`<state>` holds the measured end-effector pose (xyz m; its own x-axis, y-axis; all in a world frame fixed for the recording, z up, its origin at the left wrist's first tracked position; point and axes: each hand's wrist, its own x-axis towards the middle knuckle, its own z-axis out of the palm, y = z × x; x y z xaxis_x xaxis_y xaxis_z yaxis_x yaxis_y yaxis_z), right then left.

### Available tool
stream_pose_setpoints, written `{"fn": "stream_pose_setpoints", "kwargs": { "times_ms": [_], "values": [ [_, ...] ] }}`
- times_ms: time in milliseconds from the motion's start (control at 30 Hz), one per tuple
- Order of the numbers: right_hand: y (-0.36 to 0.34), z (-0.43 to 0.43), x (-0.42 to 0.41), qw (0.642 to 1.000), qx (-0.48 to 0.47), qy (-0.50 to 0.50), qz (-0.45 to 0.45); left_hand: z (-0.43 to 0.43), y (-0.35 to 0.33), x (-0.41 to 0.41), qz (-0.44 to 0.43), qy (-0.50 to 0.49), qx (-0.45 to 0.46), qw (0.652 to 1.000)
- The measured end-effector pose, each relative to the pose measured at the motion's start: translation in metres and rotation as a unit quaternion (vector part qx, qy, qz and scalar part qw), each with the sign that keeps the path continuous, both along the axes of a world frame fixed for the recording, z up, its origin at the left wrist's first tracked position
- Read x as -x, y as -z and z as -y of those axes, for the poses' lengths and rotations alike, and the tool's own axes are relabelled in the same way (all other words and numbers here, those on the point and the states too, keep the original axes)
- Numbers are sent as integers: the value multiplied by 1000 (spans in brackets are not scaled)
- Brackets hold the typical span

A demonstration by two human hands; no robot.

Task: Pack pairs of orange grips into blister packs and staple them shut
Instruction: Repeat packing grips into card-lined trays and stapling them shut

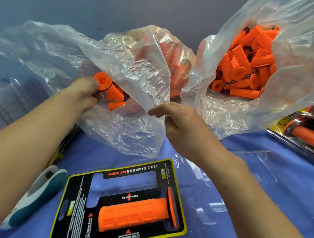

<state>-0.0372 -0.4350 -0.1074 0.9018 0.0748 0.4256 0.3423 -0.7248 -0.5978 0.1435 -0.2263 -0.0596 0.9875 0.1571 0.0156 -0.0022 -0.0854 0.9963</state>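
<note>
Orange rubber marks the task's items. Step in hand, as judged: fetching the second grip of a pair.

The left hand (85, 92), at centre left of the frame, curls its fingers round the flanged end of one orange grip (108, 91) at the mouth of the near plastic bag (134, 64). The right hand (175, 119) pinches the bag's edge between thumb and fingertips. A second bag (295, 46), at upper right, contains the bulk supply of grips.

At lower centre the blister pack (77, 207) lies on the blue table cover (300, 182). One seated grip (132, 216) occupies its lower cavity; the upper cavity is vacant. The stapler (34, 193) lies just beside the pack, at lower left.

Next move, as judged: lift the held grip clear of the film, orient it to the vacant cavity and seat it fully, then close and staple. Loose film could snag the flange.
</note>
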Motion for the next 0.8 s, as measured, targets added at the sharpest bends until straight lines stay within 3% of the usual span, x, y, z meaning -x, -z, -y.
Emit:
{"fn": "stream_pose_setpoints", "kwargs": {
  "times_ms": [167,433,633,800],
  "values": [
    [3,-11,6,999,41,-5,10,-14,-6,50,34,13,35,999],
    [-4,-31,16,997,-12,-46,56,-35,14,150,141,42,73,986],
    [-15,-56,25,988,-99,-110,53,-21,30,189,262,62,-101,958],
    [-19,-65,25,971,-208,-104,57,-21,31,197,286,98,-116,946]
  ]
}}
